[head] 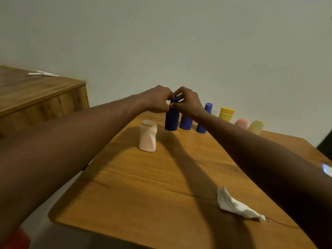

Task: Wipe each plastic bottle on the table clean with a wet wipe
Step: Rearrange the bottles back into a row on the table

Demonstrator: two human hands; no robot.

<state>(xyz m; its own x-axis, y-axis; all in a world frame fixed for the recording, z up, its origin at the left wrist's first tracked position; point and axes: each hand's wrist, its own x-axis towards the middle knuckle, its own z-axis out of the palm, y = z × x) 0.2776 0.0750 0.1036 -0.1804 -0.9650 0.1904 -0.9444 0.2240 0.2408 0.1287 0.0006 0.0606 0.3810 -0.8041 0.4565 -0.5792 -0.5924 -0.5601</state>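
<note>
Both my hands meet at the top of a dark blue bottle [172, 121] standing at the far side of the wooden table [143, 186]. My left hand [158, 99] and my right hand [187, 103] each pinch its cap and neck with curled fingers. Two more blue bottles [186, 122] [204, 119] stand just right of it, partly behind my right forearm. A pale pink bottle [147, 138] stands alone nearer to me on the left. A crumpled white wet wipe [235, 205] lies on the table near the front right, untouched.
A yellow bottle [226, 114], a peach bottle [241, 123] and a pale yellow bottle [256, 127] line the far right edge against the wall. A second wooden table [36, 94] with white strips stands at the left. A shiny object [326, 168] lies at the right edge.
</note>
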